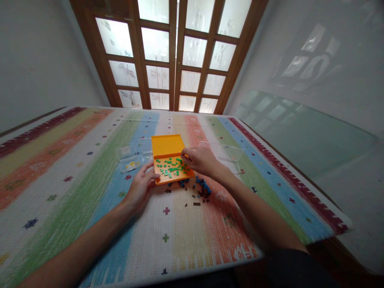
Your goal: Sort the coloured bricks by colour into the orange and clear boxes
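An orange hinged box [167,145] is in the middle of the view with its lid tipped back. Many small green building bricks [169,169] lie scattered in its tray. My left hand [143,182] grips the box's left edge, thumb on the front corner and fingers along the side. Over the tray's right part is my right hand [198,158], its fingers closed in a pinch near the green bricks. What it holds, if anything, is hidden. Just in front of the box lies a loose pile of blue and dark brown bricks [204,189].
Left of the box, an open clear plastic box [129,165] holds small yellow pieces. Another clear box [146,156] stands beside it, and a further clear box [232,153] is behind my right arm. A striped cloth [99,192] covers the table.
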`<state>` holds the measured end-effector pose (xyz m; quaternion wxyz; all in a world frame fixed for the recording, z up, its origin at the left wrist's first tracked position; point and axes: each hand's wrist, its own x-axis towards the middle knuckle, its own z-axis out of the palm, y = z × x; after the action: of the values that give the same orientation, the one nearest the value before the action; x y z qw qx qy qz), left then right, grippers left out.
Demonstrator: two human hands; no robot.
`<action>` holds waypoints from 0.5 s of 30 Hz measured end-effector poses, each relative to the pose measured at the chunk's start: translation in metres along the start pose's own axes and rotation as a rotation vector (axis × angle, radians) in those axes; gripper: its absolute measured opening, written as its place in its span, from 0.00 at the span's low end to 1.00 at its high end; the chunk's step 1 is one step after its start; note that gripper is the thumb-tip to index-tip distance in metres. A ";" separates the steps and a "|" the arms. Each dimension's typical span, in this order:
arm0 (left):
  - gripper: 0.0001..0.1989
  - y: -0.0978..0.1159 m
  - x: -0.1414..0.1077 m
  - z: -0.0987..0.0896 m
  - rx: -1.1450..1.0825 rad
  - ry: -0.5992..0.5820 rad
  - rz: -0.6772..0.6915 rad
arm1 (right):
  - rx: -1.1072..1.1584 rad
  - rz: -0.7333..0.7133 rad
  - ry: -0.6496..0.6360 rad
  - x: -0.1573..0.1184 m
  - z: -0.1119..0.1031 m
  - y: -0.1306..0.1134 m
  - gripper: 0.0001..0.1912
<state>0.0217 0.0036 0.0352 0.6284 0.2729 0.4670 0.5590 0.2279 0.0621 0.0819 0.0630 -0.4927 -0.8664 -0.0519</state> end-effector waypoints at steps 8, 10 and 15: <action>0.23 0.000 -0.001 0.000 0.012 0.013 0.002 | -0.078 0.009 -0.079 0.004 0.010 0.003 0.17; 0.24 0.000 0.000 -0.001 0.013 0.009 0.002 | -0.026 -0.006 -0.029 0.000 0.012 0.008 0.17; 0.25 0.003 0.006 -0.007 0.012 -0.005 0.024 | 0.173 -0.114 0.159 -0.014 0.005 0.028 0.15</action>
<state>0.0141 0.0083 0.0330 0.6212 0.2837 0.4655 0.5630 0.2594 0.0651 0.0754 0.1710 -0.4299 -0.8863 -0.0193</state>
